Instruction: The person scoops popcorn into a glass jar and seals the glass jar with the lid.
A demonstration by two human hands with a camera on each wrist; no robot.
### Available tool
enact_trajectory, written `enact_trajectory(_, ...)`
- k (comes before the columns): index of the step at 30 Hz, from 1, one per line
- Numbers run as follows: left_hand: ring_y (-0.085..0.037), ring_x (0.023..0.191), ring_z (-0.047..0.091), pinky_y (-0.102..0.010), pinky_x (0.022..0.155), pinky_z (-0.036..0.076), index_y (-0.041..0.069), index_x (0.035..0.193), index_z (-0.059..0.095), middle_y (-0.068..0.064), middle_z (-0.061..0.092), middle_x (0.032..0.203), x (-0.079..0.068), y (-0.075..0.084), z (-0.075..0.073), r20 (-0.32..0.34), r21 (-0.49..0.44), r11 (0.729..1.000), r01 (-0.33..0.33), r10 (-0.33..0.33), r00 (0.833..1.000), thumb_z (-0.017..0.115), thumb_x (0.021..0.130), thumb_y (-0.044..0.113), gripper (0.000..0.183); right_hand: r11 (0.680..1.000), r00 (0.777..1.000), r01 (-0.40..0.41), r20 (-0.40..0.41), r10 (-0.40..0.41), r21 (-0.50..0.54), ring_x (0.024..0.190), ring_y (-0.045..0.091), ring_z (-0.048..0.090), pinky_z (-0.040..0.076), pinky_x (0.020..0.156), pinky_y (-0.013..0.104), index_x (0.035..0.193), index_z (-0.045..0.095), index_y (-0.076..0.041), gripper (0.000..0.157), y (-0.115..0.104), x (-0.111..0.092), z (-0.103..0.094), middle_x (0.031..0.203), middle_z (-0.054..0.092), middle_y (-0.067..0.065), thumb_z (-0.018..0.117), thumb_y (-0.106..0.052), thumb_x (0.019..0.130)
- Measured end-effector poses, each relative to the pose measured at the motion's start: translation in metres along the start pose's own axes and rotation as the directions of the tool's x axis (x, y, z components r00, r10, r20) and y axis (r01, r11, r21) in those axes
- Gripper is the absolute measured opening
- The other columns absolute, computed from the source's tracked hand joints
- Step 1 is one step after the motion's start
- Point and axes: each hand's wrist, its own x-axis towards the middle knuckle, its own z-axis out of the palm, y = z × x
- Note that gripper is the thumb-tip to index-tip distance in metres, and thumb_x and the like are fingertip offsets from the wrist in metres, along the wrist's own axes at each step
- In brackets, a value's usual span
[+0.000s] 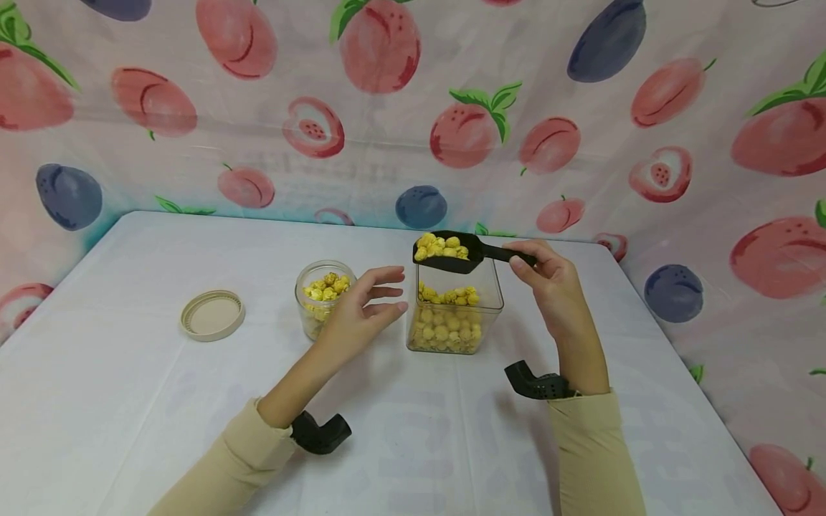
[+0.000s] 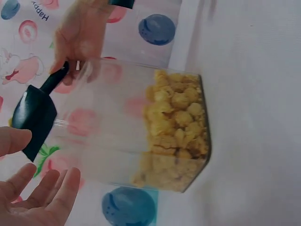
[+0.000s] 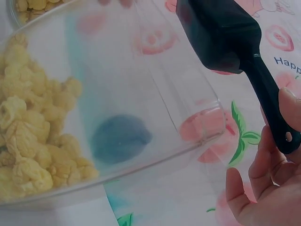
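My right hand (image 1: 548,283) pinches the handle of a black scoop (image 1: 480,251), which carries yellow popcorn (image 1: 442,246) above a clear square container (image 1: 454,315). That container is part filled with popcorn, as the left wrist view shows through its wall (image 2: 108,127). Between the container and a round clear jar (image 1: 310,304), my left hand (image 1: 361,308) hovers with fingers extended and nothing held. The jar also has popcorn in it and is partly covered by the left hand in the head view. In the right wrist view, the thumb and fingers (image 3: 265,160) grip the scoop's handle end.
A round beige lid (image 1: 213,315) lies on the white-covered table (image 1: 400,444) left of the jar. Behind the table hangs a fruit-print cloth (image 1: 381,172), which also runs down the right side. A black wrist mount (image 1: 538,383) sticks out from each sleeve.
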Motion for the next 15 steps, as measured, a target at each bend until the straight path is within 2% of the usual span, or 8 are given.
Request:
enact_trajectory(4,-0.024,0.116,0.054,-0.035,0.094,0.05,0.009,0.132,0.047,-0.008,0.051,0.132,-0.001,0.009,-0.006,-0.025,0.016,1.0,-0.008,0.008,1.0,0.062,0.088,0.008,0.046,1.0,1.0,0.0,-0.011,0.0,0.01,0.096,0.013,0.046,0.039,0.084,0.024,0.099,0.067,-0.017,0.017,-0.002,0.0,0.001,0.101,0.053,-0.003,0.058,-0.006,0.091)
enact_trajectory(15,-0.021,0.118,0.053,-0.023,0.094,0.049,0.006,0.13,0.049,-0.007,0.051,0.133,-0.003,0.03,-0.035,-0.078,0.083,0.996,-0.021,0.028,0.997,0.063,0.088,0.008,0.044,0.999,0.999,0.021,-0.05,-0.019,0.03,0.093,0.012,0.046,0.04,0.081,0.021,0.098,0.067,-0.017,0.018,-0.003,0.001,0.007,0.1,0.056,-0.004,0.059,-0.004,0.09)
